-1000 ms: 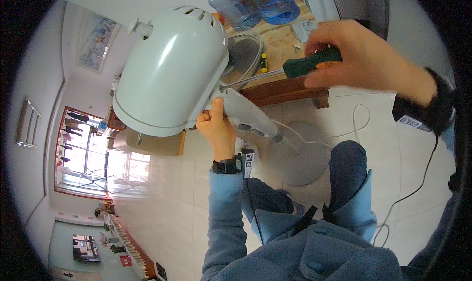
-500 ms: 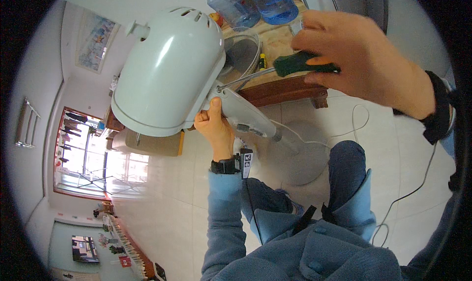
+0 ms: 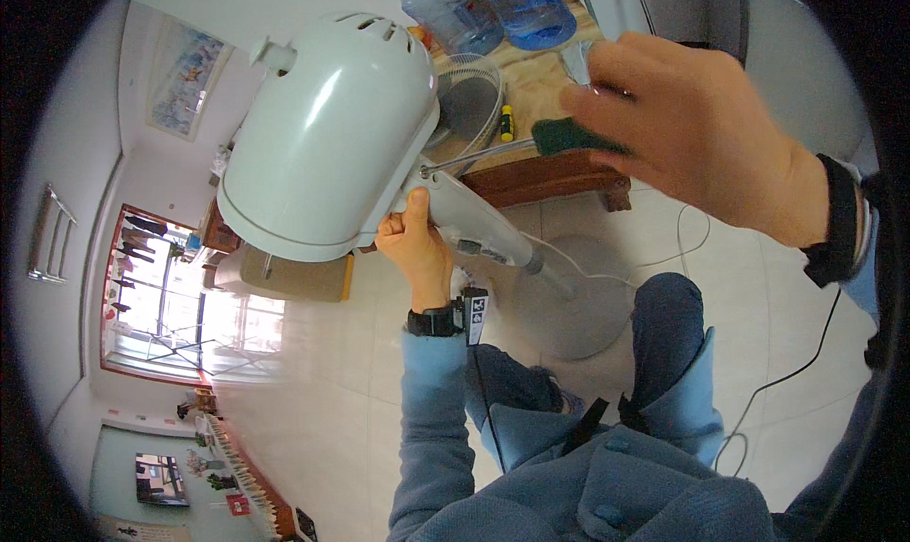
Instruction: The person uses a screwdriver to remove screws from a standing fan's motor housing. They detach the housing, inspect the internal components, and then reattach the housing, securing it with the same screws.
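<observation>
The white rounded motor housing (image 3: 327, 139) of a pedestal fan fills the upper left, tilted over its neck (image 3: 479, 222). My left hand (image 3: 417, 248) is wrapped round the neck just below the housing, thumb pointing up. A screwdriver (image 3: 573, 136) with a dark green handle is in my right hand (image 3: 697, 135), which is slightly blurred. Its metal shaft runs left to the neck, and the tip meets a screw spot just above my left thumb. A small silvery thing (image 3: 575, 63) shows by my right fingers; I cannot make out what it is.
Behind the fan, a wooden table (image 3: 545, 182) bears a round fan grille (image 3: 474, 73), a yellow tube (image 3: 507, 122) and blue water bottles (image 3: 526, 7). The fan's round base (image 3: 578, 319) stands on the tiled floor near my knees. A pale cord (image 3: 682, 248) trails there.
My right hand has turned and its fingers have shifted round the screwdriver handle, covering more of it. The housing has moved very slightly right. My left hand keeps its grip.
</observation>
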A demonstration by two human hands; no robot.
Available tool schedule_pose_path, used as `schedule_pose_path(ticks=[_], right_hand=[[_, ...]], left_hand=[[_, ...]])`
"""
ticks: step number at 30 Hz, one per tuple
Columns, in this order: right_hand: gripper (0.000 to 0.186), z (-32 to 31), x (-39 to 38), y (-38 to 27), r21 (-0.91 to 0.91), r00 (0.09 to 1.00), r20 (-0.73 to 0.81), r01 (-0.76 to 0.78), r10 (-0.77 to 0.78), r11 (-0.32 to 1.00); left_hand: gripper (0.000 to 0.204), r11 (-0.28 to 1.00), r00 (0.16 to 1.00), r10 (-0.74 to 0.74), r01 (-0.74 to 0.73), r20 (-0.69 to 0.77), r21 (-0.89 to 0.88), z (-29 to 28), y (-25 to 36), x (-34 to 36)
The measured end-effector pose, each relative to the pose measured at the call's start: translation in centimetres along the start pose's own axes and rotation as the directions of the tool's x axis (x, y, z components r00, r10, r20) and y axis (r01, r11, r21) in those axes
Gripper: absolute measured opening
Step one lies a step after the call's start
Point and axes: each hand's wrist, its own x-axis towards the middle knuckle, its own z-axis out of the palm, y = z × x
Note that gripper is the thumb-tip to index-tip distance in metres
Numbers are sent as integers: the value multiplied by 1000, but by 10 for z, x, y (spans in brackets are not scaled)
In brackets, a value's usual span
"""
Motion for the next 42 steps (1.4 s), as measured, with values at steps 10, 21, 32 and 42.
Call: schedule_pose_path(ticks=[10, 21, 32, 42], right_hand=[[29, -5, 10, 0, 62, 964, 243, -126, 108, 990], [32, -7, 15, -1, 289, 933, 230, -338, 278, 895], [29, -10, 21, 6, -318, 975, -137, 124, -175, 940], [32, -14, 14, 3, 102, 867, 430, -324, 252, 940]], left_hand=[[21, 998, 997, -58, 57, 53, 28, -8, 1, 0], [20, 999, 999, -32, 32, 35, 12, -3, 4, 1], [20, 996, 997, -76, 75, 20, 48, -6, 4, -1], [20, 996, 996, -84, 84, 3, 7, 13, 16, -9]])
